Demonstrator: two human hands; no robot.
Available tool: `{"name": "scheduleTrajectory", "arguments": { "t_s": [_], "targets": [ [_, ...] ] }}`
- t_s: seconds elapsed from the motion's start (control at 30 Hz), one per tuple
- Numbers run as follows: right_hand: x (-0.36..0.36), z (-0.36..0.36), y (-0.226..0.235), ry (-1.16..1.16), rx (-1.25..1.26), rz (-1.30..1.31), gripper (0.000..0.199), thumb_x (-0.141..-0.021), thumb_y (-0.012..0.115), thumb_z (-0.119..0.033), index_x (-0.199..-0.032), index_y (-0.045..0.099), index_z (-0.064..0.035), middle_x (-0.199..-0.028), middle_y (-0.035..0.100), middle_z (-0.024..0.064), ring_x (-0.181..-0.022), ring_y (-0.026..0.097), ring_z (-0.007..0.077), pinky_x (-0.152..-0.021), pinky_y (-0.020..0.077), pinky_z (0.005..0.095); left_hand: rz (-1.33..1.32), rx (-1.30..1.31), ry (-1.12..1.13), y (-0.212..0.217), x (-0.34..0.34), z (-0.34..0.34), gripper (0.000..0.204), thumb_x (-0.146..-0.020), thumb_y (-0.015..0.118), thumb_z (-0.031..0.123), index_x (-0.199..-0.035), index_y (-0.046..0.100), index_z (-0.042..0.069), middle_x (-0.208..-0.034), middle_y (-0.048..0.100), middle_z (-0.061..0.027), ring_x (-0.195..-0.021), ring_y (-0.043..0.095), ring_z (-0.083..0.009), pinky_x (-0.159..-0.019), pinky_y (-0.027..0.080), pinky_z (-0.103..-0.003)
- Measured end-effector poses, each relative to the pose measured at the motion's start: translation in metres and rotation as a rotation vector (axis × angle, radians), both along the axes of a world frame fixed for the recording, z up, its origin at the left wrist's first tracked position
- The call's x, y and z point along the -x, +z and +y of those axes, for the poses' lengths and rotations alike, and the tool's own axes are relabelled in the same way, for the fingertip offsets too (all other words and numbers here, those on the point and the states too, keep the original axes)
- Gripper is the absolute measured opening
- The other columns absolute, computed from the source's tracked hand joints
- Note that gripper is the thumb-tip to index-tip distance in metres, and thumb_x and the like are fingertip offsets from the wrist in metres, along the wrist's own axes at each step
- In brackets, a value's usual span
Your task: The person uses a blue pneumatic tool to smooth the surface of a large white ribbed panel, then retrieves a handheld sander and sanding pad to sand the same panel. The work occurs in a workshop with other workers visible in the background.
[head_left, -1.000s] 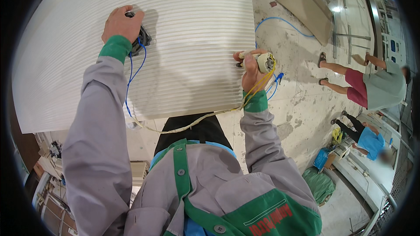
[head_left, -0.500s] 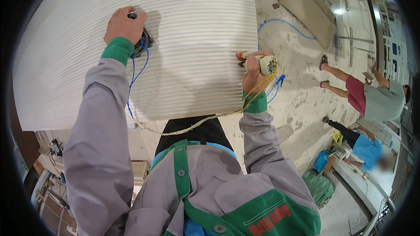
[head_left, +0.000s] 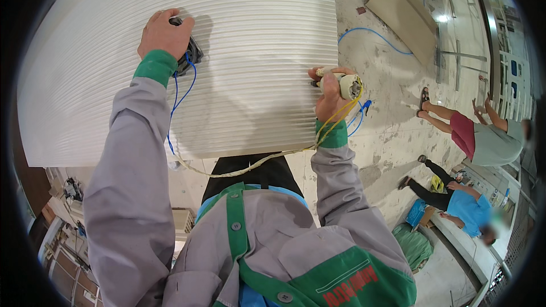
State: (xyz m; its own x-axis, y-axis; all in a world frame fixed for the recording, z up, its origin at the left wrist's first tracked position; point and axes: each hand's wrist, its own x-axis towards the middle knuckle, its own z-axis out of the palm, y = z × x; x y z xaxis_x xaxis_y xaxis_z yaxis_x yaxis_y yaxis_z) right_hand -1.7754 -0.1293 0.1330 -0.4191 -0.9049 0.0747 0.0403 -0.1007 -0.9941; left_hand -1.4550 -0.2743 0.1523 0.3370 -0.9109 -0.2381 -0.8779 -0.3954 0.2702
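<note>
My left hand is closed over a black block-like tool resting on a white ribbed panel. Two blue wires run out of that tool toward me. At the panel's right edge my right hand grips a cream cylindrical part with a dark round end; its exact kind does not show. Yellow wires hang from this end. They join a pale wrapped cable that droops across my front and links up with the blue wires. My fingertips partly hide both held things.
A blue hose lies on the stained floor right of the panel, near a leaning brown board. Two people are at the right, one in a grey shirt, one in blue. A green bundle sits below.
My hands keep their holds and have barely moved. At the right, the person in grey has shifted a foot, and the person in blue now has both legs stretched into view.
</note>
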Motion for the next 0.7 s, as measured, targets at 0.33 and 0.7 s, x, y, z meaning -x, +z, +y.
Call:
{"name": "scheduleTrajectory", "arguments": {
  "t_s": [0.33, 0.7],
  "targets": [
    [-0.001, -0.012, 0.003, -0.008, -0.02, 0.056, 0.017, -0.09, 0.061, -0.011, -0.099, 0.059, 0.0035, -0.087, 0.072, 0.0199, -0.08, 0.073, 0.0257, -0.078, 0.0602, 0.0385, -0.014, 0.003, -0.011, -0.001, 0.0, 0.0, 0.06, -0.086, 0.06, 0.05, -0.139, 0.064, 0.021, -0.155, 0.05, -0.0046, -0.143, 0.046, -0.0252, -0.115, 0.042, -0.046],
    [0.0, -0.023, 0.003, -0.002, -0.011, 0.018, 0.015, -0.09, 0.068, -0.007, -0.098, 0.058, 0.0021, -0.089, 0.073, 0.0183, -0.084, 0.073, 0.0229, -0.076, 0.0592, 0.0347, -0.052, 0.042, 0.002, -0.004, 0.002, 0.003, 0.056, -0.087, 0.061, 0.049, -0.135, 0.066, 0.021, -0.149, 0.056, -0.0015, -0.135, 0.054, -0.024, -0.111, 0.046, -0.044]
  ]
}}
